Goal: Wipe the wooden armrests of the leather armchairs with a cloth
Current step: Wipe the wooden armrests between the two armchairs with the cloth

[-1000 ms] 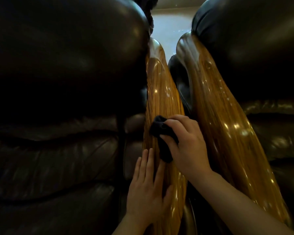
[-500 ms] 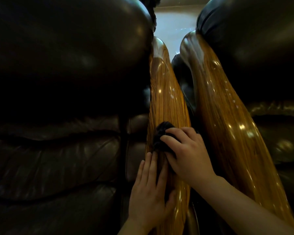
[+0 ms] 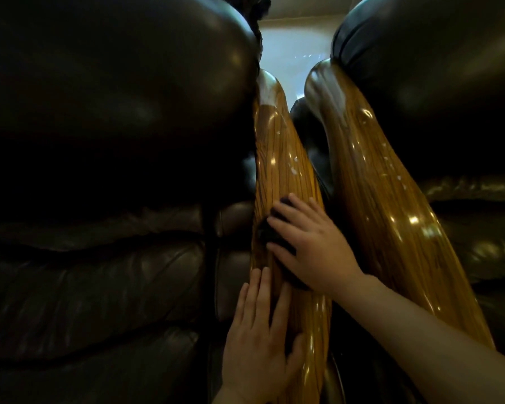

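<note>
Right hand [image 3: 312, 246]: my fingers press a dark cloth [image 3: 270, 233] onto the left armrest [image 3: 283, 158].
Left hand [image 3: 260, 336]: flat, fingers released, resting on the same armrest.

bare left hand [image 3: 257, 342], bare right hand [image 3: 312, 243], sleeveless forearms

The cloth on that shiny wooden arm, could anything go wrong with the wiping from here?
Maybe two things. The dark cloth is bunched small under the right hand, so it might slip out or leave strips of the left armrest unwiped. The pale specks higher up that armrest and on the right armrest could get missed. The left hand lies flat on the glossy wood and may leave fingerprints.
</note>
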`<state>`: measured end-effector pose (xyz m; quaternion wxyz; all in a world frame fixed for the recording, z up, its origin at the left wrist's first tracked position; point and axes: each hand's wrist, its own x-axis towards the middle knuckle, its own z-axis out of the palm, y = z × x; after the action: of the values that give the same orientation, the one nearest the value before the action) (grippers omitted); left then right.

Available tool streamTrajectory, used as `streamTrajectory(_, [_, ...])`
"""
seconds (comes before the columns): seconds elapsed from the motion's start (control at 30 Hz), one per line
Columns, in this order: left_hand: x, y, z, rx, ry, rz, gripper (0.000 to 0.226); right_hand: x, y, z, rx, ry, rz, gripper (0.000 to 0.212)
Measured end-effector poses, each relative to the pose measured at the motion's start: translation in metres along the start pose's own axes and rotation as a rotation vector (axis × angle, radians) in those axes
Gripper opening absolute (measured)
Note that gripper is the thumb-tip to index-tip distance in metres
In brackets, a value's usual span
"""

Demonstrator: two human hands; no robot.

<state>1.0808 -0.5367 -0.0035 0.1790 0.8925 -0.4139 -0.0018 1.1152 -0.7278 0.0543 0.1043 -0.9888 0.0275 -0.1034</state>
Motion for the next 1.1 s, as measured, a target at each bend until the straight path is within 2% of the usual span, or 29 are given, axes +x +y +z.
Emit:
streamTrajectory(0.1, [0.001, 0.000, -0.001, 0.051, 0.011, -0.002, 0.073, 0.013, -0.005, -0.003, 0.105, 0.154, 0.341, 0.050])
streamTrajectory(0.23, [0.005, 0.000, -0.003, 0.031, 0.031, 0.016, 0.072, -0.021, -0.027, 0.019, 0.218, 0.177, 0.312, 0.055])
streamTrajectory(0.37, [0.025, -0.001, -0.010, -0.062, 0.069, -0.055, 0.061, 0.015, -0.015, 0.010, 0.454, 0.262, 0.650, 0.062])
streamTrajectory(0.5, [0.079, -0.005, -0.022, -0.128, 0.136, -0.136, 0.044, -0.011, -0.018, 0.013, 0.492, 0.283, 0.558, 0.063])
streamTrajectory(0.63, [0.103, -0.006, -0.019, -0.119, 0.160, -0.149, 0.056, -0.026, 0.000, 0.012, 0.598, 0.252, 0.545, 0.062])
streamTrajectory(0.8, [0.104, -0.008, -0.014, 0.035, 0.090, -0.138, 0.065, 0.056, 0.024, -0.002, 0.662, 0.254, 0.620, 0.056])
streamTrajectory(1.0, [0.108, -0.007, -0.022, -0.070, 0.052, -0.133, 0.060, -0.021, 0.006, 0.001, 0.788, 0.238, 0.664, 0.060])
streamTrajectory(1.1, [0.142, -0.008, -0.030, -0.140, 0.091, -0.200, 0.057, 0.012, 0.028, 0.002, 0.880, 0.221, 0.723, 0.054])
